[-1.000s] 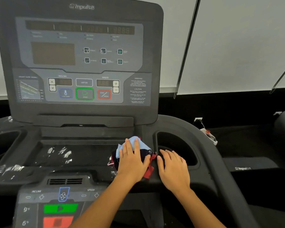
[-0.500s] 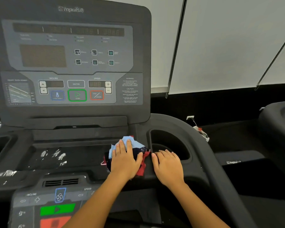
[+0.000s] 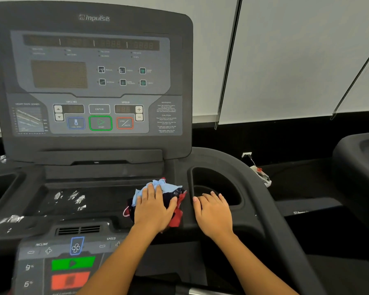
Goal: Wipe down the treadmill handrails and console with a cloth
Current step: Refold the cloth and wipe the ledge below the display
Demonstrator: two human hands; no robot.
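The left hand (image 3: 155, 211) is pressing the bunched cloth (image 3: 158, 186) onto the console (image 3: 94, 143), fingers flat and released; the right hand (image 3: 214, 211) is resting just beside it, fingers relaxed, grasping nothing.

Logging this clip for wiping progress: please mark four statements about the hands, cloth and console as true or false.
1. The left hand presses the cloth onto the console tray. True.
2. The right hand holds a spray bottle. False: it lies flat beside the cup holder, holding nothing.
3. White smears mark the console tray left of the cloth. True.
4. The cloth sits inside the cup holder. False: it is on the console tray, left of the cup holder.
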